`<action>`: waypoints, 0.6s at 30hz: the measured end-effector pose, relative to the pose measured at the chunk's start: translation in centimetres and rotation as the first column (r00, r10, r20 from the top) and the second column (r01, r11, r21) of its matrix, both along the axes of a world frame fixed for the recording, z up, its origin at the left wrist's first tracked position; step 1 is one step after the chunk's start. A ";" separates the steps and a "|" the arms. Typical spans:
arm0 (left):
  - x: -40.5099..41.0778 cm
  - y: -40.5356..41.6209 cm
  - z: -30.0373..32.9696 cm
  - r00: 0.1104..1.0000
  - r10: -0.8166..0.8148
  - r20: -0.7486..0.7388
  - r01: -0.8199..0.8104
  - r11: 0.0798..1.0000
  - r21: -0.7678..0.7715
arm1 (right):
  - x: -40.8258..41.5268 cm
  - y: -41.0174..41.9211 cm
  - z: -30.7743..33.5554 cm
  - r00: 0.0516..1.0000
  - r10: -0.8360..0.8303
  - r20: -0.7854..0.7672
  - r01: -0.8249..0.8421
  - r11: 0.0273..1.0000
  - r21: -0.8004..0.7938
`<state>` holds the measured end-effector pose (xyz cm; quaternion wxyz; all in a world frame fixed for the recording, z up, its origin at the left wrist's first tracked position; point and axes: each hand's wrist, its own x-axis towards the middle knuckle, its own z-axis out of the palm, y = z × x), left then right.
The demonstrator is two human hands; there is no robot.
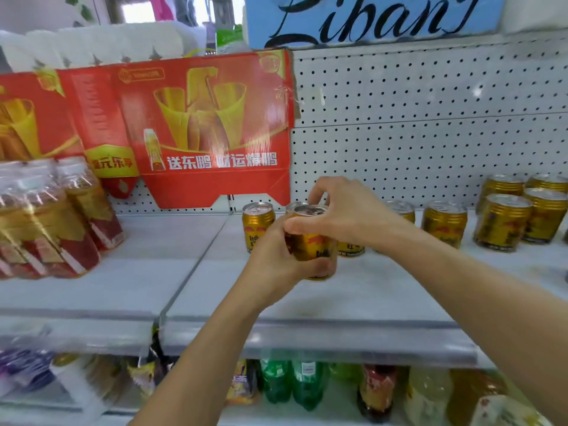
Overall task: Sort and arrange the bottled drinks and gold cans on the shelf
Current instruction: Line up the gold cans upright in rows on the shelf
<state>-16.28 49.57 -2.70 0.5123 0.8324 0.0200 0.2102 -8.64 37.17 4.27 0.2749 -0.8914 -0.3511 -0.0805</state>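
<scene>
Our left hand (276, 256) grips a gold can (310, 241) just above the shelf (353, 299) | our right hand (344, 210) pinches its rim | a second can (257, 224) stands just left.

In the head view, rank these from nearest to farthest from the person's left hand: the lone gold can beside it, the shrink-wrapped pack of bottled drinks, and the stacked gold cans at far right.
1. Lone gold can: just behind the left hand, to its left.
2. Stacked gold cans: far right of the shelf.
3. Shrink-wrapped pack of bottled drinks: far left.
</scene>
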 end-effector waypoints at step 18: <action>-4.0 9.3 -2.9 0.999 0.020 -0.032 -0.017 0.997 0.073 | -2.8 3.7 -8.2 0.879 0.338 -0.337 -0.255 0.929 0.267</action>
